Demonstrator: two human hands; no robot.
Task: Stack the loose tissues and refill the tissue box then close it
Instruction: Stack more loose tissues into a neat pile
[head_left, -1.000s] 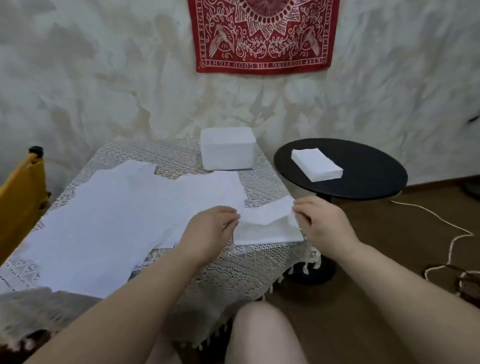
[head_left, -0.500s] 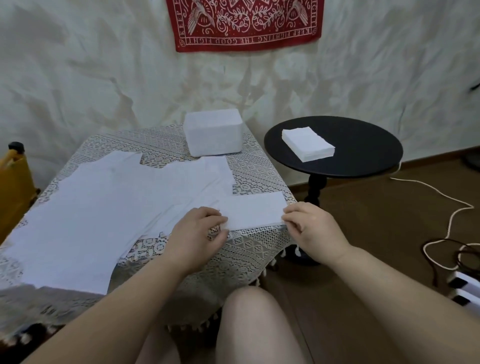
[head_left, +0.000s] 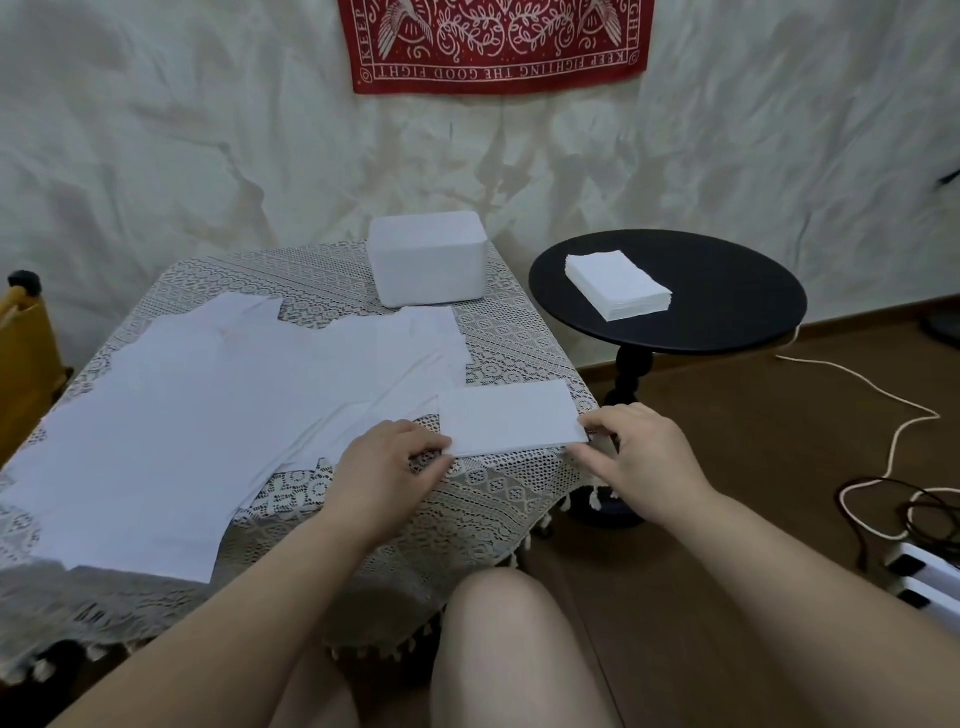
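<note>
At table's edge — folded tissue (head_left: 509, 418) between both hands.

both forearms extend forward. left hand (head_left: 387, 462) lies palm-down, fingers curled, fingertips at the folded tissue's (head_left: 509, 418) left edge. right hand (head_left: 641, 457) pinches its right corner.

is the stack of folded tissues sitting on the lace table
No, the stack of folded tissues sits on the round black side table, apart from the lace-covered table.
</note>
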